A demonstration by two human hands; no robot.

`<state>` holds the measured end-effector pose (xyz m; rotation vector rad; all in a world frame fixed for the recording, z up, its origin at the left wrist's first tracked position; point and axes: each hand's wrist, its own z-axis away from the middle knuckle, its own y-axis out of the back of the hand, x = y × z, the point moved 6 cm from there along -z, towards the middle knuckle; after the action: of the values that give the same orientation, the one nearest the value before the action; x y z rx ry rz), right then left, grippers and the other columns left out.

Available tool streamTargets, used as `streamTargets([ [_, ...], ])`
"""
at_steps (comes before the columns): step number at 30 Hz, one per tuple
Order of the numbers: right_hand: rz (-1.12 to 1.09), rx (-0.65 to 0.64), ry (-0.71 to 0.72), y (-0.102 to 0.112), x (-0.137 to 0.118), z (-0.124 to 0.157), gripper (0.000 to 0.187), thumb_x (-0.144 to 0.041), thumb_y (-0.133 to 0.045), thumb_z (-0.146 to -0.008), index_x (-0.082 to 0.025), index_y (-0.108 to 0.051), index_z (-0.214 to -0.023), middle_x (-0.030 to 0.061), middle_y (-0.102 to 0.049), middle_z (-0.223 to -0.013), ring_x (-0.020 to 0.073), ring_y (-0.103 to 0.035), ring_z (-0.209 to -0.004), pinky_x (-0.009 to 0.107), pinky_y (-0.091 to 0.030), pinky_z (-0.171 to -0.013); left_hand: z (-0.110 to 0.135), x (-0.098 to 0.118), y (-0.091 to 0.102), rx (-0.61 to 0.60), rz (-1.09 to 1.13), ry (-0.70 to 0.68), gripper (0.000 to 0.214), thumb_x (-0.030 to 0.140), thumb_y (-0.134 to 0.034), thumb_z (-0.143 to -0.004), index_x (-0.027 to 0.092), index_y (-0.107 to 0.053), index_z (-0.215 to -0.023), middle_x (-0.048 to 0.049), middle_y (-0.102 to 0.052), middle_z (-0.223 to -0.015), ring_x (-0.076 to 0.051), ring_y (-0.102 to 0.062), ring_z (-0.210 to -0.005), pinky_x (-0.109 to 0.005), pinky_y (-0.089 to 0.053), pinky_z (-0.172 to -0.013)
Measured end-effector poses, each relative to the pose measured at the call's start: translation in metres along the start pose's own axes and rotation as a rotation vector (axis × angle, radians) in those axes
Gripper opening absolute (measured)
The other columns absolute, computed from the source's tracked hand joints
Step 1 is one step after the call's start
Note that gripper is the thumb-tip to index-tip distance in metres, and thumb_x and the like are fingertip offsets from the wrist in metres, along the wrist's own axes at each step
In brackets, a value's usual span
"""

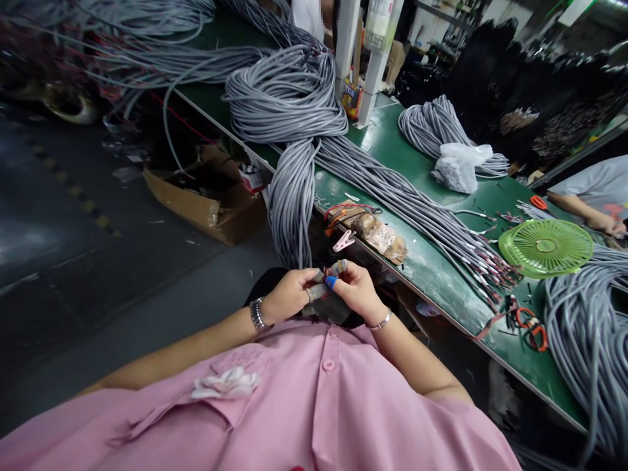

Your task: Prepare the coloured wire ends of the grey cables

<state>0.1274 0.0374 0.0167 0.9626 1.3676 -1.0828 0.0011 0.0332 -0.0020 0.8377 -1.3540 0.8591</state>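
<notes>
In front of my pink shirt, my left hand (289, 296) and my right hand (362, 293) meet with their fingertips pinched together. Between them show the ends of thin reddish wires (326, 271), small and mostly covered by the fingers. Grey covers wrap several fingertips, and a blue cover sits on my right thumb. Just beyond the hands, a pink clothespin (344, 241) sticks out at the table edge, beside a taped brown block (380, 237). A bundle of grey cables (293, 203) hangs over the edge nearby.
Coiled grey cables (287, 95) and a long cable bundle (407, 203) lie on the green table (333, 186). A green fan (545, 247), orange-handled scissors (532, 329) and a plastic bag (461, 167) are there too. A cardboard box (196, 203) stands below. A co-worker's arm (581, 209) reaches in at right.
</notes>
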Motion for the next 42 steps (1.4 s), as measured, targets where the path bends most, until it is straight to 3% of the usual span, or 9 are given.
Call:
streamTargets([
  [7,-0.071,0.187,-0.012,0.005,0.007,-0.001,0.011,-0.026,-0.067,-0.072,-0.018,-0.060,-0.074,-0.0026,-0.057,-0.065,0.0109,-0.050,-0.057,0.025,-0.043,-0.056,-0.003,-0.013,0.006,0.136,0.286,0.179,0.020,0.033,-0.070,-0.076,0.014,-0.067,-0.078,-0.0031,-0.069,-0.067,-0.016,-0.065,-0.060,-0.027,-0.052,-0.061],
  [11,-0.039,0.213,-0.001,0.009,0.013,-0.001,0.014,-0.030,-0.068,-0.074,-0.018,-0.060,-0.076,-0.0019,-0.057,-0.069,0.0112,-0.050,-0.062,0.024,-0.043,-0.057,-0.005,-0.023,0.010,0.235,0.460,0.236,0.022,0.034,-0.071,-0.074,0.014,-0.065,-0.080,-0.0033,-0.069,-0.064,-0.015,-0.063,-0.052,-0.027,-0.052,-0.054],
  [17,0.001,0.129,-0.065,0.006,0.009,-0.010,0.025,-0.037,-0.072,-0.073,-0.019,-0.064,-0.089,0.0006,-0.062,-0.079,0.0128,-0.053,-0.068,0.025,-0.042,-0.058,-0.006,-0.013,0.008,0.208,0.303,0.241,0.020,0.033,-0.069,-0.075,0.014,-0.064,-0.073,-0.0041,-0.069,-0.063,-0.015,-0.063,-0.051,-0.026,-0.052,-0.053],
  [22,-0.082,0.104,-0.145,0.006,0.014,-0.017,0.025,-0.038,-0.074,-0.071,-0.018,-0.065,-0.083,-0.0005,-0.061,-0.072,0.0105,-0.049,-0.060,0.024,-0.039,-0.054,-0.009,-0.009,0.005,0.169,0.199,0.254,0.020,0.033,-0.066,-0.078,0.014,-0.064,-0.070,-0.0048,-0.069,-0.059,-0.015,-0.064,-0.052,-0.025,-0.051,-0.053],
  [30,-0.076,0.217,-0.150,0.013,0.023,-0.014,0.025,-0.041,-0.069,-0.076,-0.018,-0.061,-0.082,0.0005,-0.062,-0.076,0.0090,-0.048,-0.057,0.022,-0.040,-0.052,-0.016,-0.018,0.009,0.244,0.355,0.229,0.024,0.037,-0.065,-0.080,0.014,-0.063,-0.078,-0.0050,-0.070,-0.066,-0.016,-0.064,-0.052,-0.029,-0.053,-0.053],
  [34,-0.078,0.250,-0.134,0.016,0.019,-0.014,0.023,-0.038,-0.068,-0.075,-0.017,-0.062,-0.080,0.0007,-0.063,-0.073,0.0097,-0.049,-0.059,0.023,-0.040,-0.053,-0.019,-0.015,0.008,0.230,0.326,0.237,0.026,0.039,-0.067,-0.079,0.014,-0.063,-0.078,-0.0048,-0.069,-0.065,-0.016,-0.064,-0.051,-0.028,-0.053,-0.052],
  [38,-0.093,0.228,-0.134,0.017,0.018,-0.014,0.020,-0.035,-0.069,-0.074,-0.017,-0.062,-0.079,0.0016,-0.064,-0.075,0.0112,-0.053,-0.062,0.023,-0.041,-0.055,-0.020,-0.013,0.011,0.264,0.348,0.205,0.025,0.039,-0.066,-0.080,0.014,-0.062,-0.082,-0.0045,-0.070,-0.066,-0.016,-0.064,-0.051,-0.028,-0.052,-0.051],
  [42,-0.096,0.188,-0.108,0.017,0.015,-0.016,0.020,-0.034,-0.069,-0.075,-0.017,-0.064,-0.084,0.0012,-0.064,-0.078,0.0116,-0.054,-0.066,0.023,-0.042,-0.056,-0.020,-0.016,0.007,0.217,0.317,0.205,0.025,0.039,-0.066,-0.079,0.014,-0.063,-0.079,-0.0043,-0.070,-0.066,-0.015,-0.063,-0.050,-0.027,-0.052,-0.052],
])
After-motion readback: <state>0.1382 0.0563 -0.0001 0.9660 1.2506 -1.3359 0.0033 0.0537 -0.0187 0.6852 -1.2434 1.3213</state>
